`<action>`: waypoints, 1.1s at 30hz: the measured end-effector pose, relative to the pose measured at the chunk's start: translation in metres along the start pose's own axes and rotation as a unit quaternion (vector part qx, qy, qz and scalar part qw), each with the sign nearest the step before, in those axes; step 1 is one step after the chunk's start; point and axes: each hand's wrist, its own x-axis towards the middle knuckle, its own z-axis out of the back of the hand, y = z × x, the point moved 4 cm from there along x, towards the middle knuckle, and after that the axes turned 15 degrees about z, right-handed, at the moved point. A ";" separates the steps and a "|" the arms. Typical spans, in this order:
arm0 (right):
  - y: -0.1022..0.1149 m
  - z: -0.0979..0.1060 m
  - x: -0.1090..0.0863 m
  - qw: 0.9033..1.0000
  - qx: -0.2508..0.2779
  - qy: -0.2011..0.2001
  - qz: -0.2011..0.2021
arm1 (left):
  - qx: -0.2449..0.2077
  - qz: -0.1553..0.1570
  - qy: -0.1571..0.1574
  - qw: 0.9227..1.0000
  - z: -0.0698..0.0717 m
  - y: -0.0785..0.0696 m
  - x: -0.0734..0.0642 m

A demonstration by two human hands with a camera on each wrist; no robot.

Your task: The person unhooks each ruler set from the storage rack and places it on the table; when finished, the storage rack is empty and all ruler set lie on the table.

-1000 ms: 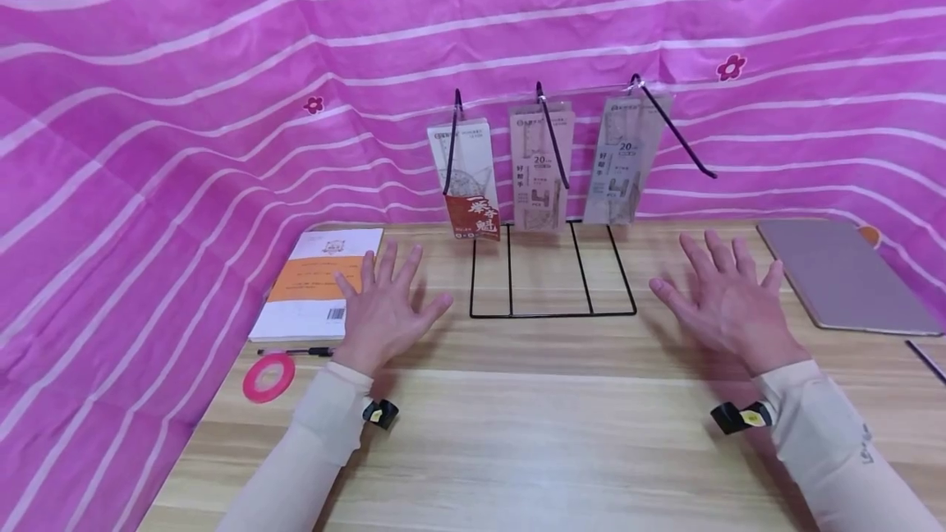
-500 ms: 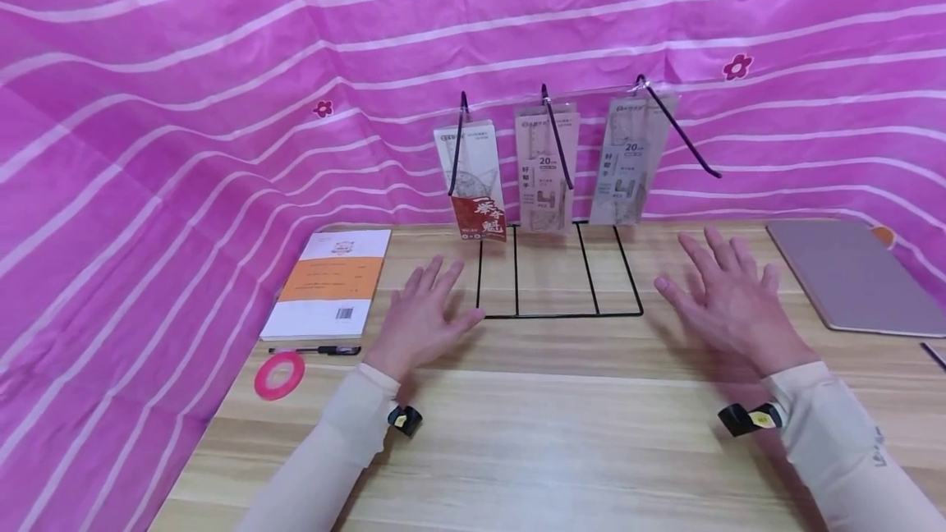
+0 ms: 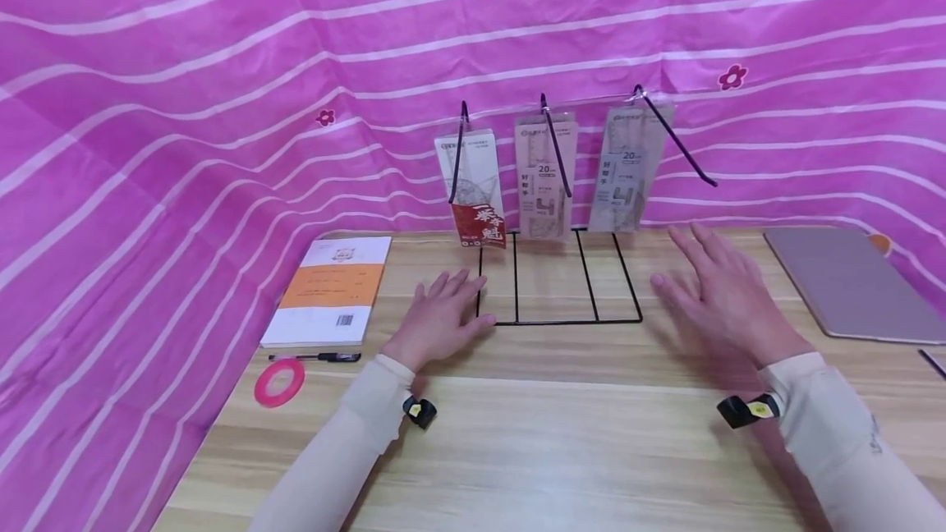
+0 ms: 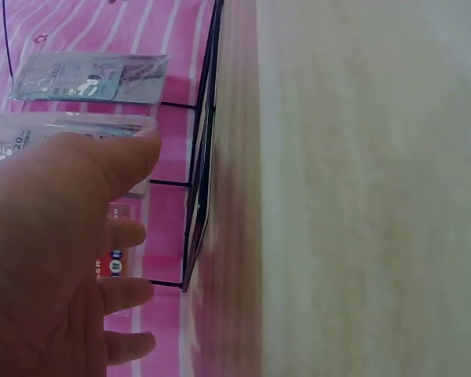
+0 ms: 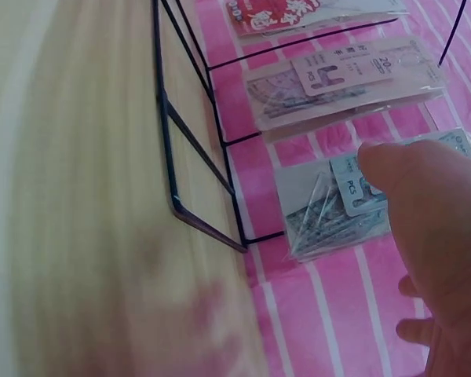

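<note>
A black wire display rack [image 3: 567, 323] stands on the table, with three ruler-set packs on its hooks. The left one is a white and red ruler-set pack [image 3: 480, 224], the middle a pink ruler-set pack [image 3: 534, 146], the right a grey-green ruler-set pack [image 3: 617, 187]. My left hand [image 3: 436, 323] is at the rack's front left corner, palm down, fingers extended and thumb toward the base wire. To the right of the rack is my right hand [image 3: 727, 298], fingers extended and holding nothing. In the right wrist view its thumb overlaps the grey-green pack [image 5: 353, 200].
At left lie a white and orange book [image 3: 325, 286], a black pen [image 3: 325, 357] and a pink tape roll [image 3: 279, 382]. A grey notebook [image 3: 850, 282] lies at right, and a dark thin stick [image 3: 933, 363] near it. A pink striped cloth [image 3: 222, 105] hangs behind.
My left hand has moved right, away from the book, to the rack's front left corner, its fingers less spread. My right hand has stayed nearly in place, its fingers drawn closer together.
</note>
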 end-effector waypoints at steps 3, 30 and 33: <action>-0.001 0.001 0.012 1.000 0.021 -0.008 0.011 | -0.006 -0.005 0.012 1.000 -0.003 0.002 0.002; -0.020 -0.003 0.076 0.982 0.168 -0.090 0.019 | -0.017 0.011 0.052 0.998 -0.015 0.009 0.007; -0.020 -0.004 0.078 0.979 0.177 -0.102 0.024 | -0.015 0.016 0.052 0.998 -0.015 0.009 0.007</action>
